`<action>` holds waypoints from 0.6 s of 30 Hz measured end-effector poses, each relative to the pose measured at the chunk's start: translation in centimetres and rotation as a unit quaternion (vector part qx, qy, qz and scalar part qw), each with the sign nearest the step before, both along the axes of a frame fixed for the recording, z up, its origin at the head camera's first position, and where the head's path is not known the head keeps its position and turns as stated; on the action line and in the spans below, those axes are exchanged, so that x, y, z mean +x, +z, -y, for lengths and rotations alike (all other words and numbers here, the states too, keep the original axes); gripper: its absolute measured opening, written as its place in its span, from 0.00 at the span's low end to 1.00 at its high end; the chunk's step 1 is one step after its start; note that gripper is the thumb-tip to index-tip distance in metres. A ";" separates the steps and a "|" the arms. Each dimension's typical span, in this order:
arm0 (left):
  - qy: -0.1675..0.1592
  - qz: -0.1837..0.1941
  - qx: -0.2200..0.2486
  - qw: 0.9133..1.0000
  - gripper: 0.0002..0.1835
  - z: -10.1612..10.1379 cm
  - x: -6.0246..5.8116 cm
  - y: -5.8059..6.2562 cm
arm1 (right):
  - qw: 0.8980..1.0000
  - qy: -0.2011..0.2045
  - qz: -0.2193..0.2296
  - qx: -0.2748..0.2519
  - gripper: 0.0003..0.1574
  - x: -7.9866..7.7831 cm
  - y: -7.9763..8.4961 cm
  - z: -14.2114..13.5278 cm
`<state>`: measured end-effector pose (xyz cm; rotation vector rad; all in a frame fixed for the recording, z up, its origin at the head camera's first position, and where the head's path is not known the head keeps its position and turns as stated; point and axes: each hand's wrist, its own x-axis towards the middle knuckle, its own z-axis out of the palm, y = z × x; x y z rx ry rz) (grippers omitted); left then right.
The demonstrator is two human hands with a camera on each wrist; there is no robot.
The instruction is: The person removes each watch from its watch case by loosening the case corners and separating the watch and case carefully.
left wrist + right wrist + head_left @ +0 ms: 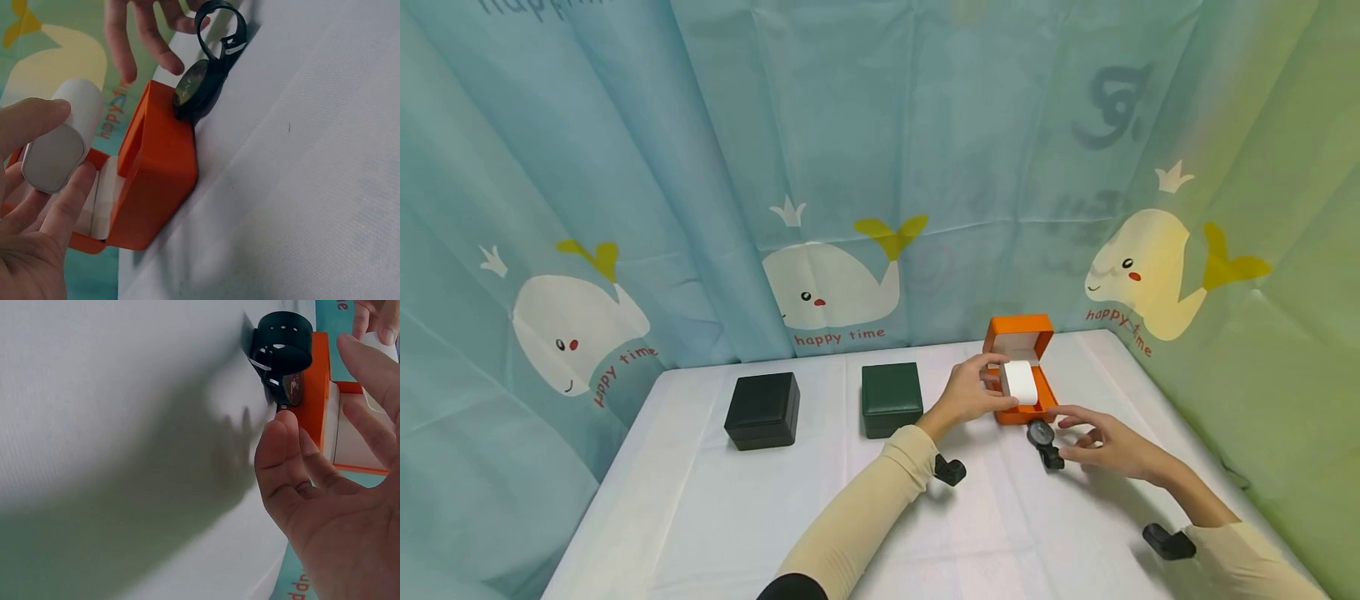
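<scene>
My left hand (964, 393) pinches a white watch pillow (1020, 383) between thumb and fingers, just above the orange watch box (1049, 400). The box stands with its lid raised, and its pale lining shows in the left wrist view. A black wristwatch (1042, 435) lies on the table against the front of the box, its strap forming a loop (285, 342). My right hand (1108, 446) is beside the watch at the right, fingers spread and loosely bent, with nothing held. In the left wrist view those fingertips (172, 62) appear close to the watch but apart from it.
A dark green watch box (891, 398) stands closed left of the orange one. Farther left is a closed black box (763, 410). All rest on a white-covered table (737, 517). A whale-print curtain (962, 167) hangs along the back and sides.
</scene>
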<state>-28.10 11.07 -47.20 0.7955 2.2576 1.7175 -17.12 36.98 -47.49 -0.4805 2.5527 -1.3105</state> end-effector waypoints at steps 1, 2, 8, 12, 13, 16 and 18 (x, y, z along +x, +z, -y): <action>-0.001 -0.002 -0.002 1.000 0.35 0.0 0.0 0.0 | 1.000 -0.001 0.000 0.003 0.42 0.0 0.1 0.0; -0.002 -0.004 -0.005 1.000 0.35 0.0 -0.1 0.0 | 1.000 -0.002 0.001 0.005 0.42 -0.1 0.2 0.0; -0.010 -0.018 -0.011 1.000 0.35 -0.1 -0.3 0.0 | 1.000 -0.001 -0.005 0.011 0.42 -0.1 0.6 0.0; -0.017 -0.038 -0.016 0.999 0.35 -0.2 -0.6 0.0 | 1.000 -0.003 -0.007 0.016 0.42 -0.2 0.6 -0.1; -0.018 -0.042 -0.018 0.999 0.35 -0.2 -0.7 0.0 | 1.000 -0.004 -0.008 0.016 0.42 -0.2 0.6 -0.1; -0.020 -0.049 -0.029 0.998 0.35 -0.3 -0.8 0.1 | 1.000 -0.003 -0.012 0.018 0.42 -0.2 0.6 -0.1; -0.019 -0.053 -0.036 0.998 0.35 -0.3 -0.9 0.1 | 1.000 -0.001 -0.017 0.018 0.42 -0.3 0.6 -0.1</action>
